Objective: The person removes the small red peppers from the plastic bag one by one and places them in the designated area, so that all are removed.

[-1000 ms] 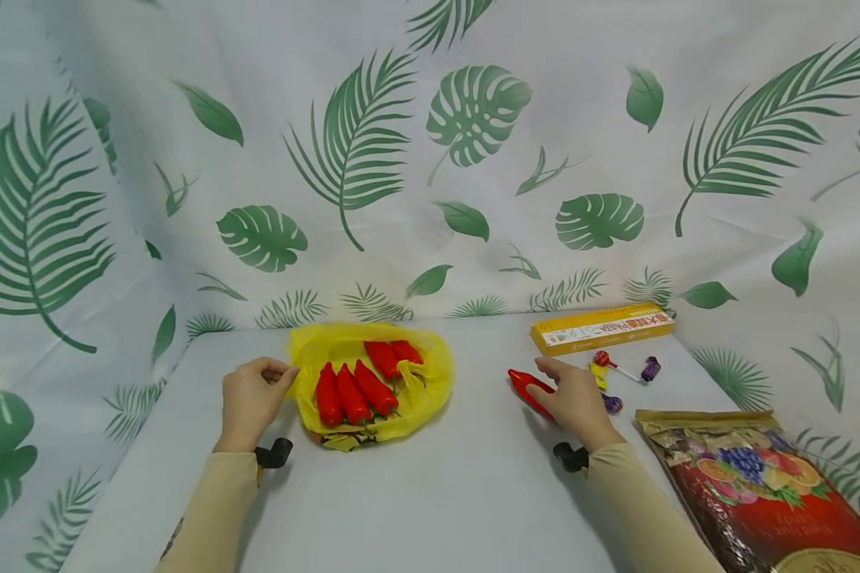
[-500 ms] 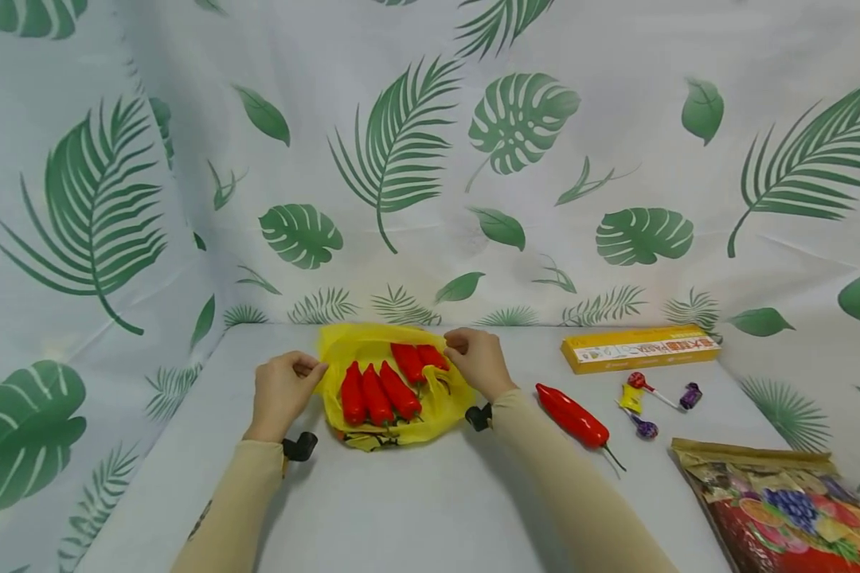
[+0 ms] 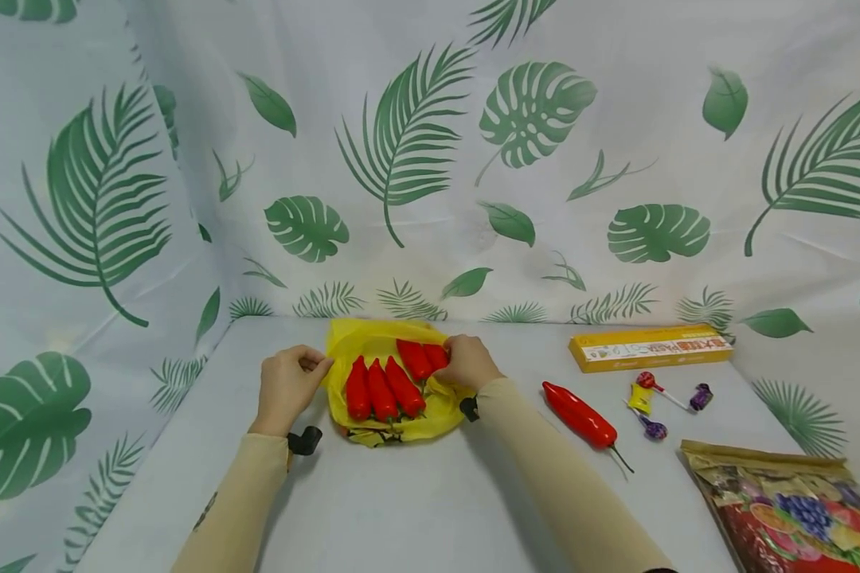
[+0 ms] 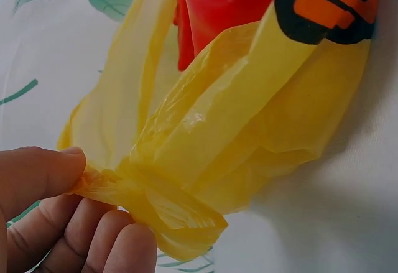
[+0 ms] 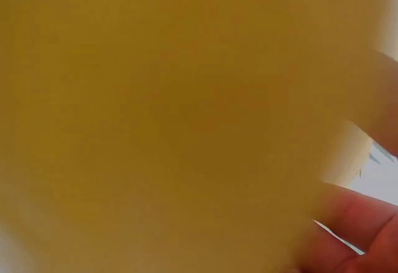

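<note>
A thin yellow plastic bag (image 3: 430, 430) lies with its mouth spread, several glossy red peppers (image 3: 382, 391) inside it. My left hand (image 3: 290, 388) pinches the bag's left edge between thumb and fingers; the left wrist view shows the gathered plastic (image 4: 180, 211) there. At the opposite side, my right hand (image 3: 471, 363) grips the bag's right rim, its fingertips beside the rear peppers. Blurred yellow plastic (image 5: 174, 111) fills most of the right wrist view and hides part of the right fingers. One more red pepper (image 3: 580, 415) with a green stem lies outside, right of the right forearm.
A yellow pasta box (image 3: 648, 348) lies at the back right of the white table (image 3: 401, 509). In front of it are a red lollipop (image 3: 646, 380), a purple lollipop (image 3: 654, 430) and small wrapped candies (image 3: 701, 396). A large candy bag (image 3: 795, 509) covers the front right.
My right hand has released the loose pepper, moved left to the bag's right rim and then further over it. My left hand keeps hold of the left edge. The head view has shifted.
</note>
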### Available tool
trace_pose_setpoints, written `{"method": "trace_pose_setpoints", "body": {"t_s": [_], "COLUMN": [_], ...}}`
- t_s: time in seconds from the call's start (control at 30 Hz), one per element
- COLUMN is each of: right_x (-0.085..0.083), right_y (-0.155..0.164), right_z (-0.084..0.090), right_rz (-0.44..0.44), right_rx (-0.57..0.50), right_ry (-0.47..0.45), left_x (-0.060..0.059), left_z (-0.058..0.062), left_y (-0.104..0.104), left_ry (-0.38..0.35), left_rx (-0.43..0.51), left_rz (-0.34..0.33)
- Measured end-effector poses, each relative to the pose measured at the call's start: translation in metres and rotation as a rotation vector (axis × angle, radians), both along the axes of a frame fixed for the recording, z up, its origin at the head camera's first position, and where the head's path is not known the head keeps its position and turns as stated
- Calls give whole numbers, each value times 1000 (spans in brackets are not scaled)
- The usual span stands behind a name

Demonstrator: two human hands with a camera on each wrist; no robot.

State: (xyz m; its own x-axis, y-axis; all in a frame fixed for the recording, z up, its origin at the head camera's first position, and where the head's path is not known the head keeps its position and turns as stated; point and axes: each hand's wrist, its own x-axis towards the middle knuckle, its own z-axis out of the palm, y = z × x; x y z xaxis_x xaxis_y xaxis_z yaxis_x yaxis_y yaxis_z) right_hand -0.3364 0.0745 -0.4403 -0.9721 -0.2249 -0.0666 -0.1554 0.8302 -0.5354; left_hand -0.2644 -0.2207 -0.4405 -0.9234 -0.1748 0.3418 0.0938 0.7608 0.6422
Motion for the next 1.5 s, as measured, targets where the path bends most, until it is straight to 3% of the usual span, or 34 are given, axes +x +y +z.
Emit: {"method": "trace_pose_setpoints", "body": {"t_s": [0.2,0.5,0.7,1.03,1.5], "right_x": [-6,-5,-3,8,8], "right_y": [-8,-15,-17,-20,-45], "right_z": [-5,4,16,25,39], "right_rz": [-24,-35,15,209,274], "right_rx": [53,-26,-104,-270,-456], "right_ry": [-5,43,46,-3,44], "left_x": [1,0,0,1,5], "left_z": [1,2,4,7,9], "left_y": [2,0,0,1,-1], "left_ry": [-14,11,1,-13,-8], "left_rx": [5,-8,-10,-12,-2], "left_rz": [0,-10,-3,15,12]}}
